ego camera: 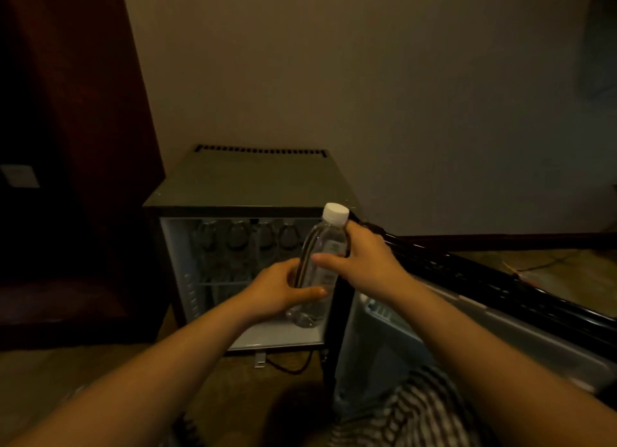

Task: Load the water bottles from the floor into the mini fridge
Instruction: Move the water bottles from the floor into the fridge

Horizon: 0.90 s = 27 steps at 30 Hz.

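Clear bottle point(325, 242), left grip point(283, 293), right grip point(364, 259) curled round

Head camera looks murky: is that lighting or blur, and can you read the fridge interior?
Head view: dim, warm light, little blur; water bottle, left hand and right hand read clearly; mini fridge interior shadowed, contents unclear; frame's left nearly black; wide-angle bends the door.

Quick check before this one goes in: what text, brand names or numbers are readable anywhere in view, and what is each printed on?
Nothing can be quoted; no text here is legible.
Water bottle, small dark print on its clear label beside the right hand: too blurred to read.
Pale wall plate on the dark panel at far left: too dim to show any writing.
Mini fridge, top and open interior: no lettering visible.
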Each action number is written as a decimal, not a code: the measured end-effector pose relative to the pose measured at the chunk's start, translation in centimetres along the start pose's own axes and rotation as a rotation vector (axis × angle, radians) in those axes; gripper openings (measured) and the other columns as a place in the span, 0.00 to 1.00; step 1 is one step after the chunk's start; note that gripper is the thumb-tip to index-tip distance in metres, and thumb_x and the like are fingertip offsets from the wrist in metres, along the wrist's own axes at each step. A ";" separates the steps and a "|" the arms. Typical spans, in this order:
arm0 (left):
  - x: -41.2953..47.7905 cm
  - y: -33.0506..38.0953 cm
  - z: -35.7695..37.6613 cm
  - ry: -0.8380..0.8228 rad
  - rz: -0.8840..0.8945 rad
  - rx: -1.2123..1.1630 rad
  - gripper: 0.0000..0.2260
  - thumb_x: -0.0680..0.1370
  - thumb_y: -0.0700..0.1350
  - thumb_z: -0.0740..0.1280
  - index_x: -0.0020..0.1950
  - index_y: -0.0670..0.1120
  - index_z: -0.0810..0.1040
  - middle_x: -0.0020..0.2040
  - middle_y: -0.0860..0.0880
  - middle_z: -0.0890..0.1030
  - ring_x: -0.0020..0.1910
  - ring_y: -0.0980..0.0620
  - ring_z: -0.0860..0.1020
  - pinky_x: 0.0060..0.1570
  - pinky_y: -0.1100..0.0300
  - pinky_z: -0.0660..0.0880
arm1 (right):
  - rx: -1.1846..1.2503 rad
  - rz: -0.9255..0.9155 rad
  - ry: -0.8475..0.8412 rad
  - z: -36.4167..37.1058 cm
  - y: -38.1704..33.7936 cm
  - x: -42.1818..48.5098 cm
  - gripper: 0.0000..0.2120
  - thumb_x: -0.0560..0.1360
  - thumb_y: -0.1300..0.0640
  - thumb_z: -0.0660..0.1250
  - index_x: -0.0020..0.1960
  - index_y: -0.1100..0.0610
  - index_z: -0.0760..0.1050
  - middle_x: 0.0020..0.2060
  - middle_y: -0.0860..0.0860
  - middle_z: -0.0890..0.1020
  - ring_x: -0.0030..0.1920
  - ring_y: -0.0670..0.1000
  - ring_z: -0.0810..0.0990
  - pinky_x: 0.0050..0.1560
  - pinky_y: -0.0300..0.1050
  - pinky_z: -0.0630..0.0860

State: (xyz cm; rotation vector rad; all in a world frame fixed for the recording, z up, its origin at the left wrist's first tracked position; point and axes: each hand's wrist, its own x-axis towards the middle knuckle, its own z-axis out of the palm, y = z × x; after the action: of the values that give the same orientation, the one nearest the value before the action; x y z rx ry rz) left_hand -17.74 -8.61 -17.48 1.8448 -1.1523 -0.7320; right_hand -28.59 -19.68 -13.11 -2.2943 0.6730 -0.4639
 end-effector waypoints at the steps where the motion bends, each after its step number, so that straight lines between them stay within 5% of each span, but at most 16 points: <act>1: 0.7 -0.8 -0.6 -0.001 -0.022 0.033 0.15 0.72 0.49 0.71 0.57 0.51 0.75 0.50 0.49 0.82 0.49 0.53 0.80 0.53 0.55 0.78 | -0.042 0.012 -0.011 0.9 0.2 1.1 0.25 0.69 0.49 0.72 0.63 0.52 0.70 0.59 0.52 0.79 0.60 0.54 0.77 0.61 0.56 0.74; 6: 4.9 -4.4 -2.6 0.080 -0.083 0.172 0.13 0.73 0.50 0.70 0.53 0.44 0.78 0.43 0.44 0.81 0.44 0.48 0.80 0.51 0.49 0.77 | -0.167 0.106 -0.011 3.8 1.3 6.3 0.28 0.69 0.46 0.72 0.64 0.52 0.68 0.61 0.52 0.77 0.63 0.56 0.74 0.62 0.55 0.73; 11: 8.7 -8.3 -3.0 -0.047 -0.104 0.156 0.11 0.75 0.43 0.68 0.57 0.44 0.77 0.52 0.42 0.81 0.53 0.47 0.79 0.58 0.52 0.76 | -0.249 0.183 -0.039 6.6 3.6 8.7 0.27 0.70 0.49 0.72 0.64 0.53 0.67 0.61 0.52 0.77 0.63 0.56 0.75 0.57 0.46 0.70; 16: 11.0 -10.6 -2.1 -0.107 -0.190 0.058 0.15 0.74 0.38 0.67 0.60 0.39 0.73 0.56 0.40 0.80 0.58 0.46 0.78 0.62 0.51 0.73 | -0.245 0.255 -0.034 8.6 5.3 10.1 0.26 0.69 0.51 0.72 0.63 0.56 0.68 0.59 0.56 0.78 0.61 0.60 0.75 0.57 0.51 0.73; 27: 14.4 -12.5 -1.9 -0.214 -0.287 -0.268 0.23 0.75 0.30 0.61 0.70 0.38 0.63 0.53 0.44 0.76 0.54 0.50 0.74 0.50 0.65 0.73 | -0.262 0.408 0.088 11.1 6.5 14.7 0.15 0.73 0.53 0.69 0.56 0.60 0.77 0.56 0.59 0.80 0.60 0.60 0.77 0.56 0.48 0.74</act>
State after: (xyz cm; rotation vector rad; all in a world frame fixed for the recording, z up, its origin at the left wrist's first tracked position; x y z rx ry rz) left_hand -4.88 -18.04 -28.08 1.7500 -0.8747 -1.2114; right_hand -13.49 -26.60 -23.40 -2.2979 1.2780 -0.2959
